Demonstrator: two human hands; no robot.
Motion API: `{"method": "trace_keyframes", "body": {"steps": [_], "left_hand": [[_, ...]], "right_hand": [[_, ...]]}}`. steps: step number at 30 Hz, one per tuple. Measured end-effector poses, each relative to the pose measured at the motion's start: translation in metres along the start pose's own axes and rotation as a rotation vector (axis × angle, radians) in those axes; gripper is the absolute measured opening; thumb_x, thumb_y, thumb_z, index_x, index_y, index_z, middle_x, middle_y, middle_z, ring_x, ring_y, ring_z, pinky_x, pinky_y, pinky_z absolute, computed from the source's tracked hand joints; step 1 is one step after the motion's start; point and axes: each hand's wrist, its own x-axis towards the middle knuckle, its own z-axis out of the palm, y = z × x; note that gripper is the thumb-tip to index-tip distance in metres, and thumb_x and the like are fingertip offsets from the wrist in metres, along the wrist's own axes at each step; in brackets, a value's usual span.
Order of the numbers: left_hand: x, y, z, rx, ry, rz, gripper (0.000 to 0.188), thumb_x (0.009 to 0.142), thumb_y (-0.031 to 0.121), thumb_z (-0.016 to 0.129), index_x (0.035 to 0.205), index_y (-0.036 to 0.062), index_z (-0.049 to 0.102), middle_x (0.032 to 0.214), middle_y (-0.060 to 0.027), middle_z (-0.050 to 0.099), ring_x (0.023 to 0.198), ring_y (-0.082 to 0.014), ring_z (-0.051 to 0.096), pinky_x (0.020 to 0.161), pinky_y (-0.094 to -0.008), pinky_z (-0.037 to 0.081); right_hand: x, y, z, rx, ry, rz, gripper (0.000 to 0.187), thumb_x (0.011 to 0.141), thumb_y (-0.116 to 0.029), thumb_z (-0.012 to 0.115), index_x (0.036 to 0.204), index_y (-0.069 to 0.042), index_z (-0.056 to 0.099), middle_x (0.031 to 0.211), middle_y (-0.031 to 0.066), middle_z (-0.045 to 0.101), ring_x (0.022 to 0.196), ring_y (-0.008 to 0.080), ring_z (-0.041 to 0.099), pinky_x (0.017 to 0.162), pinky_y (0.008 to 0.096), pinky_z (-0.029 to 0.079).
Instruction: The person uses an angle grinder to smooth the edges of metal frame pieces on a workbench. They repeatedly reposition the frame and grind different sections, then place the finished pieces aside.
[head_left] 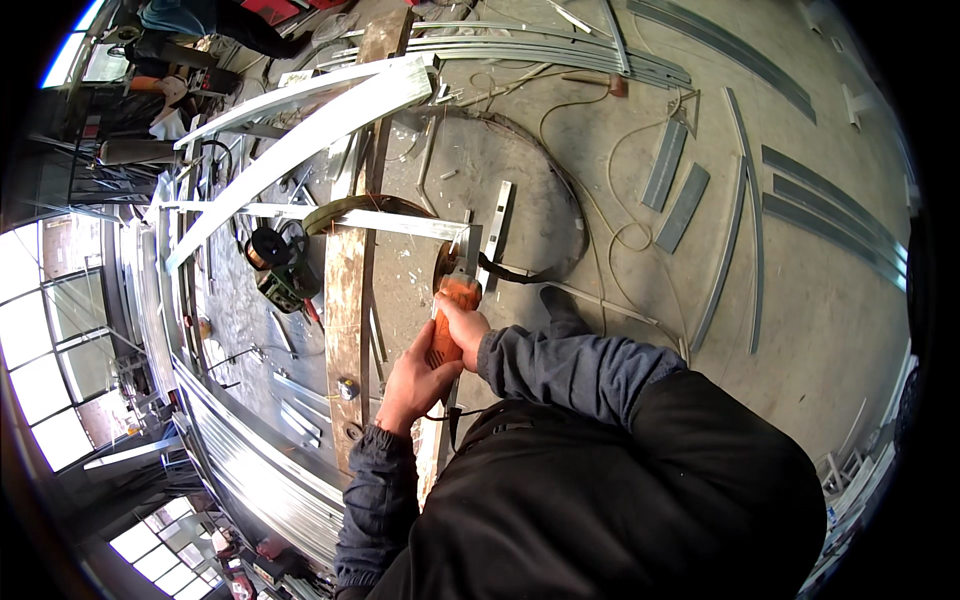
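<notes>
Both hands are closed round an orange angle grinder (pixel 460 291). My left hand (pixel 410 386) wraps its rear end, and my right hand (pixel 464 328) grips the body nearer the head. The grinder's disc (pixel 443 260) is at the right end of a narrow silvery metal bar (pixel 400 222). Whether the disc touches the bar I cannot tell. That bar lies across a worn wooden beam (pixel 346 290). A short metal piece with slots (pixel 498 225) lies just beyond the grinder's head. A dark cable hangs below my left hand.
A wide pale metal channel (pixel 300 150) slants across the beam at upper left. A green machine (pixel 287 278) with a dark spool stands left of the beam. A tape measure (pixel 347 388) rests on the wood. Grey metal strips (pixel 682 207) and thin cables lie on the concrete floor at right.
</notes>
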Motion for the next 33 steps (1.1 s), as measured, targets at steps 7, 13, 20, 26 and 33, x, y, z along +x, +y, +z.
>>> {"method": "trace_keyframes", "body": {"steps": [7,13,20,26,33], "left_hand": [[-0.009,-0.012,0.007,0.021,0.008,-0.015,0.097,0.081,0.036,0.080,0.160,-0.0036,0.039,0.134,-0.0285,0.068,0.128,-0.0351,0.067,0.105,-0.0387,0.051],[0.004,-0.001,0.001,-0.007,0.011,0.018,0.096,0.083,0.034,0.080,0.161,-0.0012,0.038,0.132,-0.0277,0.069,0.126,-0.0330,0.069,0.104,-0.0376,0.052],[0.006,-0.001,-0.002,-0.025,-0.039,-0.016,0.095,0.082,0.035,0.080,0.160,-0.0023,0.039,0.131,-0.0290,0.070,0.126,-0.0349,0.069,0.104,-0.0389,0.052],[-0.006,-0.018,0.003,-0.080,-0.027,-0.012,0.095,0.082,0.033,0.078,0.161,-0.0034,0.038,0.134,-0.0284,0.068,0.127,-0.0323,0.068,0.105,-0.0373,0.051],[0.004,-0.012,0.002,-0.119,-0.034,0.015,0.097,0.083,0.033,0.078,0.161,-0.0051,0.036,0.132,-0.0255,0.070,0.121,-0.0269,0.070,0.101,-0.0356,0.053]], "right_hand": [[0.003,0.016,-0.010,-0.047,0.020,0.015,0.070,0.092,-0.052,0.078,0.133,0.002,0.062,0.119,0.0136,0.071,0.103,0.0252,0.071,0.091,0.0419,0.057],[0.011,-0.002,-0.003,-0.036,-0.006,-0.022,0.050,0.098,-0.045,0.075,0.128,-0.008,0.063,0.111,0.0077,0.070,0.096,0.0244,0.071,0.085,0.0446,0.058],[0.006,-0.004,-0.002,-0.043,0.003,-0.033,0.049,0.097,-0.044,0.076,0.125,-0.006,0.065,0.109,0.0060,0.071,0.096,0.0227,0.071,0.085,0.0428,0.058],[0.004,0.017,-0.008,-0.092,0.026,-0.068,0.063,0.093,-0.050,0.078,0.128,0.001,0.066,0.116,0.0118,0.072,0.099,0.0230,0.071,0.089,0.0401,0.056],[0.006,0.007,-0.004,-0.099,0.019,-0.118,0.070,0.090,-0.054,0.078,0.128,0.003,0.067,0.119,0.0139,0.072,0.102,0.0225,0.071,0.090,0.0391,0.055]]}}
